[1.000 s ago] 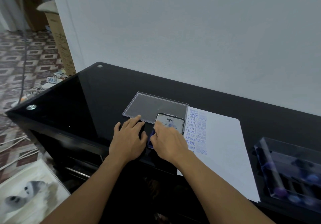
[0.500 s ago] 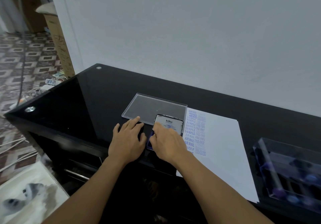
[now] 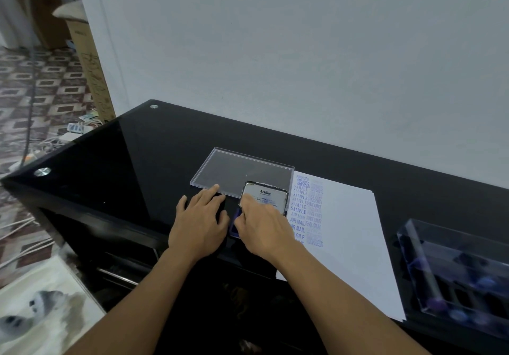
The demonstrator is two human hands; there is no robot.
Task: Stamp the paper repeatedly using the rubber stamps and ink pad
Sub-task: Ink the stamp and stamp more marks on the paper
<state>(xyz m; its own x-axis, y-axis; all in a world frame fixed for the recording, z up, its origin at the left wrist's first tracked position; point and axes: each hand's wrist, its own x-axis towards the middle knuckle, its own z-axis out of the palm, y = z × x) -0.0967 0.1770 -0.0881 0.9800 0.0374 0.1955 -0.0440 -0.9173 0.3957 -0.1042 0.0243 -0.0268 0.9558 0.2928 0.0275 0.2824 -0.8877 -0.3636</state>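
**Both grips unmoved at the ink pad**

My left grip [image 3: 198, 222] lies flat on the black tabletop [image 3: 132, 167], fingers straight, holding nothing, just beside the open ink pad [image 3: 268, 195]. My right grip [image 3: 264, 228] sits over the pad's blue face, as it did a second ago; whether it pinches a stamp underneath, I cannot tell. Right of it lies the paper [image 3: 344, 230], its left edge printed in blue rows. No new mark has appeared, so I judge I am inking

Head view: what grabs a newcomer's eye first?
The white paper right of centre, with two columns of blue stamp prints down its left edge. Just left of it, the left hand lies flat on the black table and the right hand covers the open Artline ink pad. A clear box sits far right.
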